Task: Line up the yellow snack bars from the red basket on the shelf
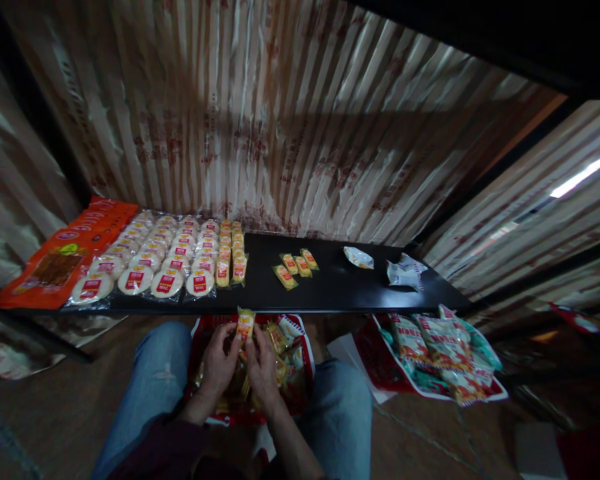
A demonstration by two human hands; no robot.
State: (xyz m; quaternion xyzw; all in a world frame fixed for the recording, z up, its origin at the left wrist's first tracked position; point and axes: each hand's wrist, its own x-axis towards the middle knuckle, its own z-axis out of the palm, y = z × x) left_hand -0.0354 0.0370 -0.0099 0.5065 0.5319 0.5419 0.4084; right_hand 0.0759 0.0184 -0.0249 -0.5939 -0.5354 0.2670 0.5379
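Between my left hand (220, 357) and my right hand (261, 363) is a small yellow wrapped snack bar (245, 324), pinched by the fingers of both. It is upright, just in front of the shelf's front edge. Below my hands stands a red basket (310, 373) with white rim, holding more yellow wrapped snacks (279, 338). On the black shelf (325, 293), several loose snack bars (300, 266) lie in a small group. To their left, similar bars (223, 263) are stacked in two columns beside rows of round white wrapped crackers (167, 283).
An orange package (55, 263) lies at the shelf's left end. Two crumpled white packets (359, 257) (406, 272) are toward the right. A second basket (500, 393) on the floor holds several snack bags (443, 347). Corrugated sheeting (260, 120) backs the shelf; a dark beam hangs overhead.
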